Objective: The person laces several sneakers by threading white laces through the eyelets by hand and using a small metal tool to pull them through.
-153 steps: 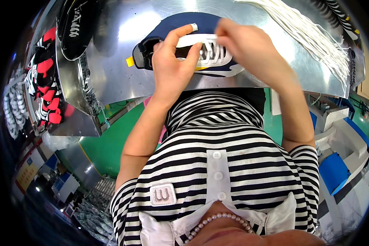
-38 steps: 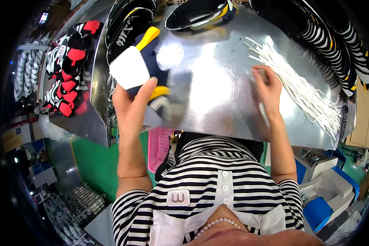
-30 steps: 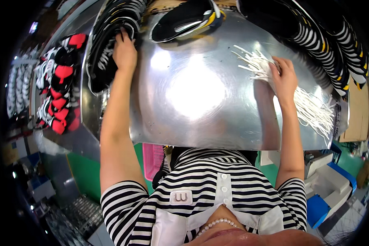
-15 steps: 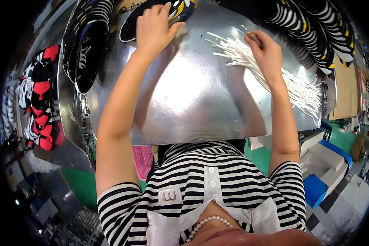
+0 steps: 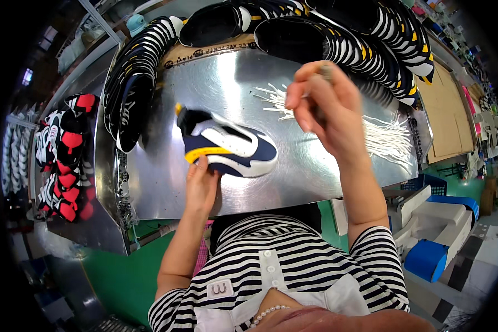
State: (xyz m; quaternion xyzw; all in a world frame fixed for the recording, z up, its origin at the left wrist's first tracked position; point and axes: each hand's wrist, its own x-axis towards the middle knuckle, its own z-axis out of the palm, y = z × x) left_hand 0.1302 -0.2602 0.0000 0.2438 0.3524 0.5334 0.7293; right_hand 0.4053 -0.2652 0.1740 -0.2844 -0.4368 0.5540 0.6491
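A navy, white and yellow shoe upper (image 5: 263,152) is held just above the metal table, its toe pointing right. My left hand (image 5: 201,185) grips it by the lower edge near the yellow heel part, the thumb on the outer side. To the right, my right hand (image 5: 332,110) is raised over the table, fingers curled in and blurred by motion. Something small may be pinched in them, but I cannot make it out. Below and behind this hand lies a bundle of white laces (image 5: 387,138), partly hidden by the hand and wrist.
Nested rows of similar shoe uppers (image 5: 348,52) line the table's far side, and another row (image 5: 135,105) curves along the left. Black uppers with red patches (image 5: 69,144) hang at far left. Brown cardboard (image 5: 451,119) lies beyond the right edge of the metal table (image 5: 155,185).
My left hand has come back toward me from the far side, bringing a shoe upper with it. My right hand has risen from the laces and moved slightly left.
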